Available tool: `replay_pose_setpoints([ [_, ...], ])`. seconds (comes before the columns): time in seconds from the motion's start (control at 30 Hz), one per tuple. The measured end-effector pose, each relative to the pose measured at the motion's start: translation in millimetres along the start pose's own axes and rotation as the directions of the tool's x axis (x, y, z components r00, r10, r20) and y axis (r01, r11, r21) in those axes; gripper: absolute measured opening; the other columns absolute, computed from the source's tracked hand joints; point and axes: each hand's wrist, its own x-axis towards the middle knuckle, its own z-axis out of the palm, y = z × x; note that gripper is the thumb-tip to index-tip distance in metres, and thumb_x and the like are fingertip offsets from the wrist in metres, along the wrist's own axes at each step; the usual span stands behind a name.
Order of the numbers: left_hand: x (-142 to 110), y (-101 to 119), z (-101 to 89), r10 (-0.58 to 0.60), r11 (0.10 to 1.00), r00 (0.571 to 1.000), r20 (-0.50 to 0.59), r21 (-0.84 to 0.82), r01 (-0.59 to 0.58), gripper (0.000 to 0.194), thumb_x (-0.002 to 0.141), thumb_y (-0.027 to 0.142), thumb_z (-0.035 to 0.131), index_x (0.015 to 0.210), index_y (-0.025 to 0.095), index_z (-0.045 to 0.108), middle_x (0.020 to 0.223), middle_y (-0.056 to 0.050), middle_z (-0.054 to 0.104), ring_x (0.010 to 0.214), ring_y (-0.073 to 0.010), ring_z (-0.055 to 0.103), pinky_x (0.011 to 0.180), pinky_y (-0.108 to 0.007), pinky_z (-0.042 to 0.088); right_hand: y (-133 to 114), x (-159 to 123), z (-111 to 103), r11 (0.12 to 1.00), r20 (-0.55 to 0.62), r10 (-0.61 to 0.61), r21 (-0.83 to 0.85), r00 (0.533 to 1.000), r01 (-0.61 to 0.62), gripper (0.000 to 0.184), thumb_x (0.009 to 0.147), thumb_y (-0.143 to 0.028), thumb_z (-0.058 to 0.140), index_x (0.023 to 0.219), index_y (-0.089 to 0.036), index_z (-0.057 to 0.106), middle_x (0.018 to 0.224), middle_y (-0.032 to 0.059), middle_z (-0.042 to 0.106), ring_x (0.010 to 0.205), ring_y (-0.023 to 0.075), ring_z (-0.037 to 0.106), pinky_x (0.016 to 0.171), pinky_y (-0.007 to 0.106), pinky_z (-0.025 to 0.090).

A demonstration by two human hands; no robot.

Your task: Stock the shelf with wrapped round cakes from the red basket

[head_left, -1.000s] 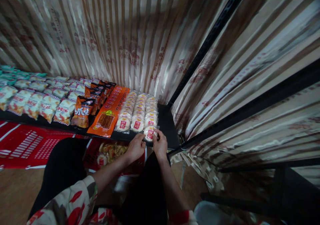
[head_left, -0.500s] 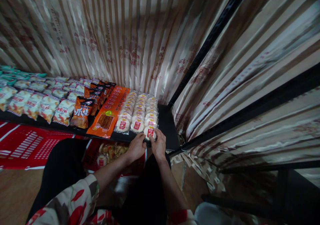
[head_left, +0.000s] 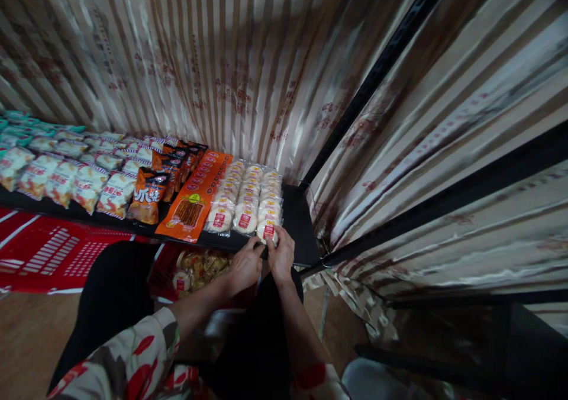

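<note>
Three rows of clear-wrapped round white rice crackers (head_left: 245, 219) with red labels lie at the right end of a black shelf. My right hand (head_left: 281, 257) is closed on the nearest rice cracker packet (head_left: 267, 232) of the right-hand row, thumb on its near edge and fingers along its right side. My left hand (head_left: 245, 265) has its curled fingertips at the near left corner of that same packet, pinched against it. Left of the rows lies a flat orange snack bag (head_left: 192, 209) showing brown sticks.
Orange and black snack bags (head_left: 148, 194) and several white snack bags (head_left: 116, 194) fill the shelf (head_left: 302, 225) to the left. Below stands a red basket (head_left: 44, 252); gold-wrapped items (head_left: 205, 268) lie under the shelf. A black post (head_left: 355, 110) rises before the striped curtain.
The view has shifted slightly. My left fingertips have moved a little to the right along the near edge of the packet; my right hand keeps its hold.
</note>
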Motion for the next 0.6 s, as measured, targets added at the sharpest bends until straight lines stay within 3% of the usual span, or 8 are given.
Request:
replay_pose_setpoints([
  [0.37, -25, -5, 9.2, 0.108, 0.994, 0.993, -0.044, 0.005, -0.108, 0.033, 0.085, 0.015, 0.036, 0.109, 0.015, 0.058, 0.131, -0.01, 0.044, 0.11, -0.0212, 0.052, 0.096, -0.033, 0.044, 2, -10, -2, 0.991, -0.027, -0.09, -0.098, 0.996, 0.087, 0.038, 0.084, -0.04, 0.046, 0.11, -0.017, 0.06, 0.13, 0.0152, 0.045, 0.12, 0.0264, 0.039, 0.098, 0.046, 0.032],
  [0.6, -50, -46, 17.1, 0.044, 0.998, 0.996, 0.082, -0.056, -0.04, 0.022, 0.078, 0.012, 0.047, 0.091, 0.018, 0.063, 0.098, -0.007, 0.061, 0.093, -0.018, 0.057, 0.087, -0.028, 0.046, -26, -37, -7, 0.99, -0.211, -0.139, -0.067, 0.968, 0.127, 0.03, 0.086, -0.03, 0.045, 0.107, -0.015, 0.058, 0.124, 0.0166, 0.05, 0.117, 0.0264, 0.043, 0.097, 0.048, 0.034],
])
